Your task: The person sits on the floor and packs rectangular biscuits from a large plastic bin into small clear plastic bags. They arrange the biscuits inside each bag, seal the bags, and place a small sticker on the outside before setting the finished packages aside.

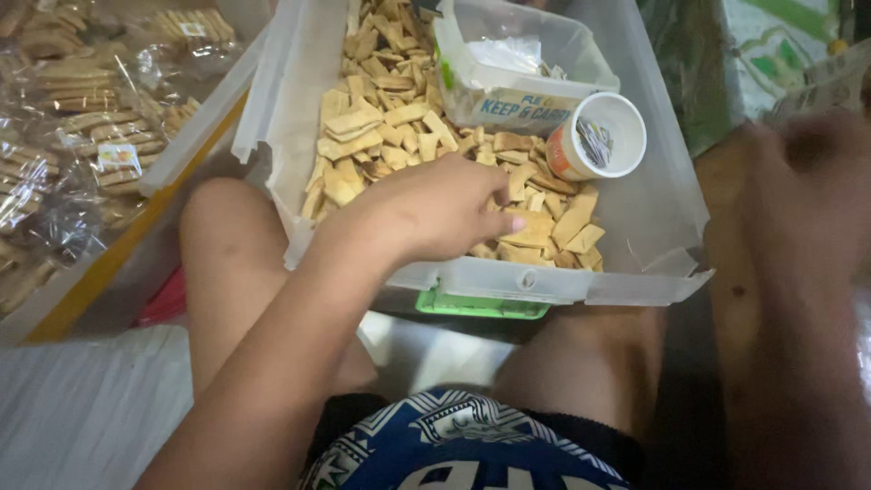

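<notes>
Left hand (435,213) over crackers (390,118) inside bin front rim (508,277) — right hand (807,172) outside.

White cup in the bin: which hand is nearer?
Left. The left hand rests on the crackers just below-left of the cup; the right hand is outside the bin, to its right.

Seated, bare knees spread apart and raised on both sides of the view. Left forearm reaching forward and up across the middle, wrist bent slightly down. Left hand (435,213) palm down, fingers curled loosely together, thumb tucked beneath, fingertips (513,223) pointing right. Right hand (807,172) blurred at the right edge, raised, fingers bunched; grip unclear. Right forearm running down the right side.
</notes>
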